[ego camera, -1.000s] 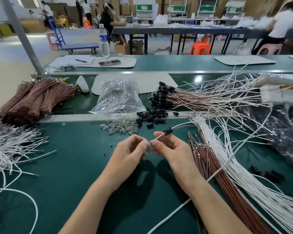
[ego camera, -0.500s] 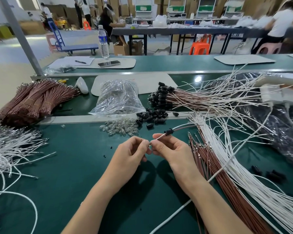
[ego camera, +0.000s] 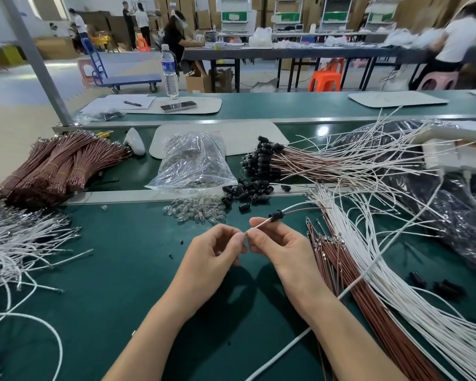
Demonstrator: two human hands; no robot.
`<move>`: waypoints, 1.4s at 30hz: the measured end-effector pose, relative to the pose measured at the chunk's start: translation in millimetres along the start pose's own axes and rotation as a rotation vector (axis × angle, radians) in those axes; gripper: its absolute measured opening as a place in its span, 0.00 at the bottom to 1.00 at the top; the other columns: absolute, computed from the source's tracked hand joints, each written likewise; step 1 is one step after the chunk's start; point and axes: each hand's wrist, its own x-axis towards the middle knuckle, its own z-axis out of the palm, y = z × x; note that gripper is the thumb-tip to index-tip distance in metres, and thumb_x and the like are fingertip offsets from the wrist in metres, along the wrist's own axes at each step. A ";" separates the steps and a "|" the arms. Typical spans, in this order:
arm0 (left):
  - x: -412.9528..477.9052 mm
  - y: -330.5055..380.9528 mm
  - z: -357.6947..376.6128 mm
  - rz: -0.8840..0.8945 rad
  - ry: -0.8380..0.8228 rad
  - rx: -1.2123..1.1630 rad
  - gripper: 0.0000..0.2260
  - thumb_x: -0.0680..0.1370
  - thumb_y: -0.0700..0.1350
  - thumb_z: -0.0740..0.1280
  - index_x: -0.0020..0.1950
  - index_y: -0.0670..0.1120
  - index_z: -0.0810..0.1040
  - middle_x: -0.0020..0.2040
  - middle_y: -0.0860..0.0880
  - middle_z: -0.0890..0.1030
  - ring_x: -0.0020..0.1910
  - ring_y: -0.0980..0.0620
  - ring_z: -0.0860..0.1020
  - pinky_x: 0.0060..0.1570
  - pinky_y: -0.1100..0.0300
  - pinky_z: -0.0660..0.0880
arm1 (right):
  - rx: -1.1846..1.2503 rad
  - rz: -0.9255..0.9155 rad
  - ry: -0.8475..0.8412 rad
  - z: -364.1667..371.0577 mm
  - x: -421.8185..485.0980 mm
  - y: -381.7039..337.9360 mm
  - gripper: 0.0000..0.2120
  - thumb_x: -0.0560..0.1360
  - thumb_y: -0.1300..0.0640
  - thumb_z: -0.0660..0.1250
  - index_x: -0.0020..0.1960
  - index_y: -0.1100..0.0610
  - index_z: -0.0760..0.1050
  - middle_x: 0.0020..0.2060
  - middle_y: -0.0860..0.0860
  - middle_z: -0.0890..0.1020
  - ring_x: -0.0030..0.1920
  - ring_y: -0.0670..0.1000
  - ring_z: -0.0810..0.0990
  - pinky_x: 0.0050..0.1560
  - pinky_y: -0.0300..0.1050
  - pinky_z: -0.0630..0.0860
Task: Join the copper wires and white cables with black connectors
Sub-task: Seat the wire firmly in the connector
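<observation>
Barely any shift since earlier frame. Right hand (ego camera: 279,244) pinches white-copper pair (ego camera: 261,223), already through black connector (ego camera: 276,215), over bench (ego camera: 121,270). Left hand (ego camera: 216,250) pinches pair's tip. Finished bundle (ego camera: 313,163) behind; loose connectors (ego camera: 245,191), many wires (ego camera: 338,259) left.

No legible text found. Water bottle (ego camera: 170,70) carries a blue label; print too blurred to read. White tags on green rack panels (ego camera: 232,16) in background: likewise illegible.
</observation>
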 end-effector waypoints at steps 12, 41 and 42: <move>-1.0 -8.4 -7.1 0.083 0.171 0.307 0.06 0.82 0.57 0.63 0.50 0.59 0.78 0.44 0.60 0.82 0.45 0.59 0.77 0.43 0.65 0.72 | -0.001 0.010 0.022 1.3 2.4 3.1 0.03 0.76 0.58 0.73 0.44 0.56 0.85 0.41 0.54 0.87 0.41 0.47 0.84 0.43 0.36 0.80; 1.4 7.5 18.4 -0.006 0.200 -0.243 0.05 0.79 0.42 0.71 0.52 0.52 0.82 0.43 0.52 0.85 0.41 0.55 0.81 0.45 0.61 0.80 | 0.294 0.155 0.030 0.2 3.8 -12.0 0.05 0.69 0.54 0.74 0.39 0.56 0.86 0.39 0.54 0.86 0.33 0.43 0.81 0.35 0.34 0.78; 1.2 7.5 18.1 -0.006 0.198 -0.265 0.05 0.79 0.42 0.71 0.52 0.51 0.82 0.42 0.52 0.85 0.41 0.55 0.81 0.45 0.62 0.80 | 0.299 0.157 0.030 0.0 3.6 -12.5 0.05 0.69 0.54 0.74 0.39 0.55 0.87 0.39 0.54 0.86 0.33 0.43 0.81 0.35 0.34 0.78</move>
